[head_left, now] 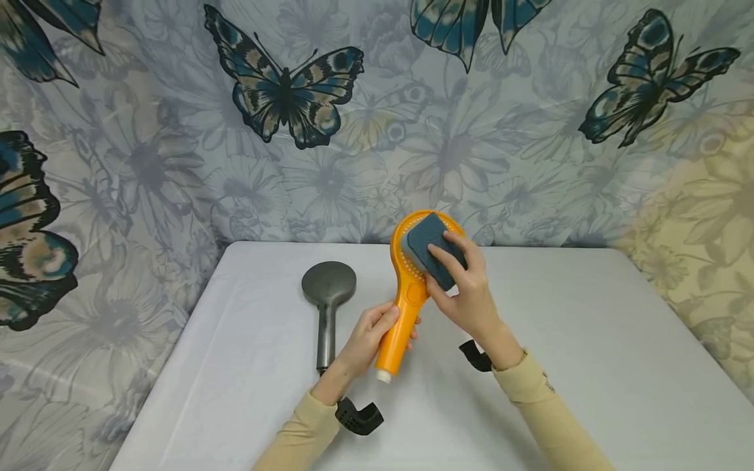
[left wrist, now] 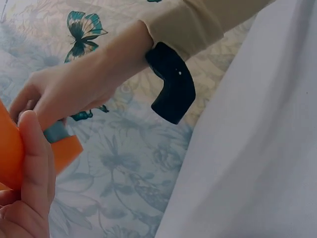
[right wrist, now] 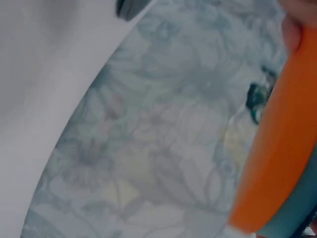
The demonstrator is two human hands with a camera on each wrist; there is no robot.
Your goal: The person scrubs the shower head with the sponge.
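My left hand [head_left: 363, 338] grips the handle of an orange hand shower [head_left: 396, 347], held tilted over the table with its nozzle face up. A blue-grey sponge [head_left: 429, 241] lies against that face, pinched by the fingers and thumb of my right hand [head_left: 476, 302]. It covers much of the nozzles. At the handle's lower end a white threaded connector [head_left: 384, 376] shows. From the left wrist, the orange shower [left wrist: 10, 153] fills the left edge. The right wrist view has the sponge [right wrist: 292, 210] along the orange head's underside edge.
A dark grey hand shower [head_left: 328, 282] lies on the white table [head_left: 589, 340], left of my hands. Each wrist wears a black curved mount, one on the left [head_left: 360, 417] and one on the right [head_left: 474, 356]. Butterfly-patterned cloth [head_left: 330, 183] hangs behind the table.
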